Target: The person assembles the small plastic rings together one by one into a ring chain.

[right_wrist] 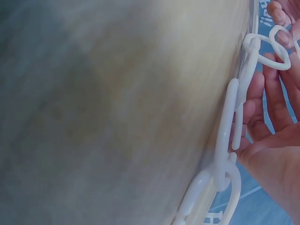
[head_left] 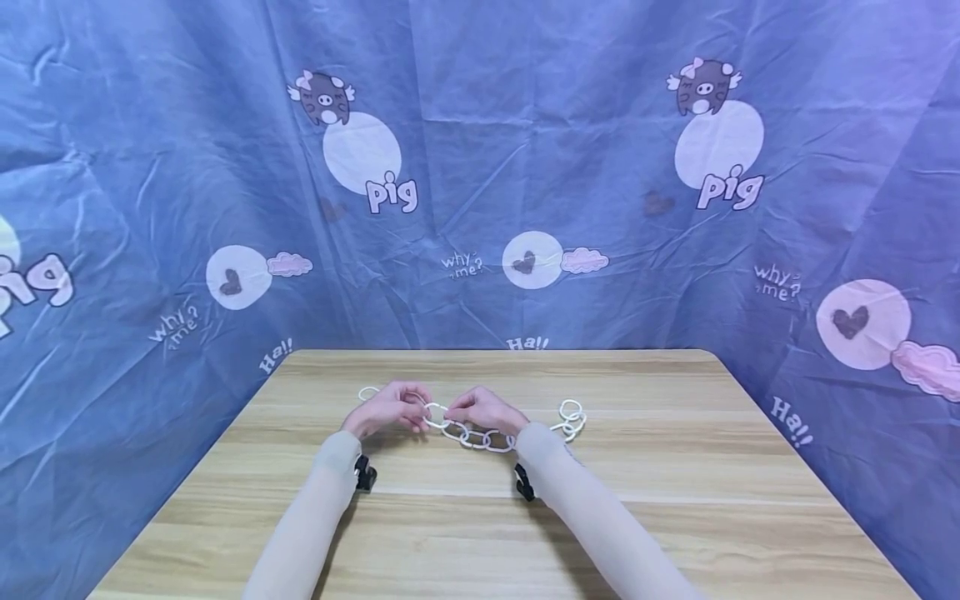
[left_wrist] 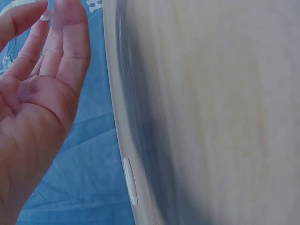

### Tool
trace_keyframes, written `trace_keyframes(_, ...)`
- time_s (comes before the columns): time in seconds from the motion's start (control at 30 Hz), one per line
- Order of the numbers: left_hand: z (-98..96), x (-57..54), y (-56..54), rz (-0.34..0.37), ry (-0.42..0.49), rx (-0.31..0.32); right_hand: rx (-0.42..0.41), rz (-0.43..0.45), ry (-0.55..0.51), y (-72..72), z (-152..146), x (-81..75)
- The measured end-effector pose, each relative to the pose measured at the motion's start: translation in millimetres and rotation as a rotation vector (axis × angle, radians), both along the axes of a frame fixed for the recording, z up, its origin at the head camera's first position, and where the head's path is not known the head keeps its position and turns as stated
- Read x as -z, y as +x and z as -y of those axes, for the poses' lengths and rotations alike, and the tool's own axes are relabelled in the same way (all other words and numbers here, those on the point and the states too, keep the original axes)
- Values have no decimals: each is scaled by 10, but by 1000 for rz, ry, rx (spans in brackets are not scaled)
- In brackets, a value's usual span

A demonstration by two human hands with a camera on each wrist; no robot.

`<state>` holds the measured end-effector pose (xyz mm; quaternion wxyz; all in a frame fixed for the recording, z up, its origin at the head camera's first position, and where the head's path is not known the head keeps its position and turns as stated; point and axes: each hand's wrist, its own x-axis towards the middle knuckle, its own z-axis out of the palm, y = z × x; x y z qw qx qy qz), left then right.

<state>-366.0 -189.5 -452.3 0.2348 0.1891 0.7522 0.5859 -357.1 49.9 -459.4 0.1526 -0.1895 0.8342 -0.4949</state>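
Observation:
A chain of white plastic links (right_wrist: 226,126) runs between and beyond the two hands, low over the table. My left hand (head_left: 392,408) pinches one link between thumb and fingers; in the left wrist view, a small bit of white shows at the fingertips (left_wrist: 70,14). Close by on the right, my right hand (head_left: 486,410) pinches the same part of the chain with thumb and forefinger. Several links sag below the hands, and part of the chain is hidden behind the right wrist. Another white link (head_left: 361,393) lies past the left hand.
The chain's far end (head_left: 581,422) curls on the wooden table (head_left: 645,492) to the right of the right hand. A blue printed curtain (head_left: 465,167) hangs behind and at both sides of the table. Both sleeves carry a small black wrist device (head_left: 365,473).

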Motion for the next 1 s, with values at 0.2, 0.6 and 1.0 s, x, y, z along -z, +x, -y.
trace_keyframes(0.2, 130, -8, -3, 19, 9, 1, -24, -2, -4, 12, 12, 9)
trace_keyframes(0.6, 463, 5, 19, -11, -61, -211, -105, 25, -60, 26, 18, 0)
trace_keyframes(1.0, 710, 68, -8, -25, -106, -511, -112, 32, -69, 10, 14, 43)
